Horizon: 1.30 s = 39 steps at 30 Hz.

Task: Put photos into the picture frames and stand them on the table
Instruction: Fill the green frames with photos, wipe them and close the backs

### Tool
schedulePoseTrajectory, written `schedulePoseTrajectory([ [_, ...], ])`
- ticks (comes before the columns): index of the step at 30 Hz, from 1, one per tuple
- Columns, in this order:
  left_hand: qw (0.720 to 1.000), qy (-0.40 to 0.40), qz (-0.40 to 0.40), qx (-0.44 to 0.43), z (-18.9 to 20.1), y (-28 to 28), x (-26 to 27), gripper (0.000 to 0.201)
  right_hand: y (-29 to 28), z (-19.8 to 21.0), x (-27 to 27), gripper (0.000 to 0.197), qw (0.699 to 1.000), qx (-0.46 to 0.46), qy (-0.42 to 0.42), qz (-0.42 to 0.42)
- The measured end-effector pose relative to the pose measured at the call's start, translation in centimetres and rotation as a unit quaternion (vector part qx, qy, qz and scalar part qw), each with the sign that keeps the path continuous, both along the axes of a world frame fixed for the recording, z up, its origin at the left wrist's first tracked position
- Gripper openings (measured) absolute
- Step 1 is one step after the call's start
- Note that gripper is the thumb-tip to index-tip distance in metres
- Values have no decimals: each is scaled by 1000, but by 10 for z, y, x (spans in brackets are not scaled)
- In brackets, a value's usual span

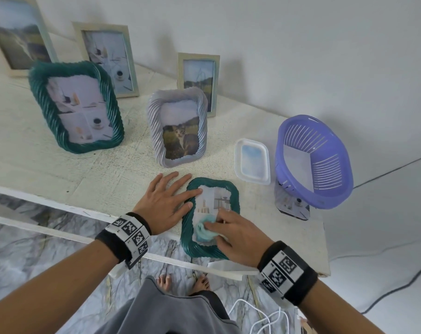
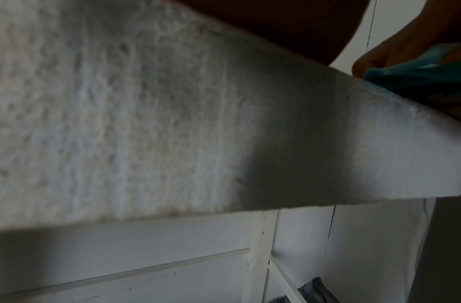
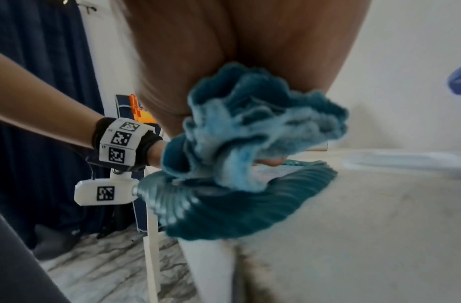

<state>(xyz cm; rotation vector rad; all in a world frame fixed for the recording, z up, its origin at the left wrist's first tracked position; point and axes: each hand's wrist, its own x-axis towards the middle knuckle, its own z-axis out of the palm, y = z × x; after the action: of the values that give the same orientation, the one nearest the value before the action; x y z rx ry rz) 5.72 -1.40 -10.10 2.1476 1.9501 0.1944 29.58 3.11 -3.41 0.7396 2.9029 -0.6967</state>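
Note:
A small teal ribbed frame point(image 1: 233, 196) lies flat, face up, at the table's front edge, a photo behind its glass. My left hand point(image 1: 166, 198) lies flat with straight fingers, fingertips pressing the frame's left rim. My right hand point(image 1: 233, 233) grips a bunched light-blue cloth point(image 1: 204, 231) and presses it on the glass near the frame's lower end. The right wrist view shows the cloth point(image 3: 252, 131) crumpled under my palm above the teal frame rim point(image 3: 240, 207). In the left wrist view the cloth point(image 2: 416, 75) shows at the upper right.
Standing frames with photos: a large teal one point(image 1: 75, 107), a grey ribbed one point(image 1: 178, 126), and three pale wooden ones behind. A white tray point(image 1: 252, 160) and a tilted purple basket point(image 1: 313, 162) sit at the right, a photo panel point(image 1: 292, 203) under the basket.

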Motion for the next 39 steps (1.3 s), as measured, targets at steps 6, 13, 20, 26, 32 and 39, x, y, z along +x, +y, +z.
schedulePoseTrajectory([
  [6,1000,-2,-2,2,2,0,0,54,47,0,-14,37,994,60,-47,-81],
  [13,1000,-3,-3,4,2,1,-1,50,41,-5,-20,39,999,20,-37,-10],
  [20,1000,-5,2,5,2,1,-1,50,33,8,13,39,995,-29,-78,46],
  [26,1000,5,4,9,0,1,-1,49,75,40,4,35,987,4,0,-161],
  [32,1000,-7,2,6,1,0,-1,49,123,22,-32,37,923,157,-40,-348],
  [39,1000,-12,6,13,1,0,-2,48,151,-3,-46,57,900,165,-169,-366],
])
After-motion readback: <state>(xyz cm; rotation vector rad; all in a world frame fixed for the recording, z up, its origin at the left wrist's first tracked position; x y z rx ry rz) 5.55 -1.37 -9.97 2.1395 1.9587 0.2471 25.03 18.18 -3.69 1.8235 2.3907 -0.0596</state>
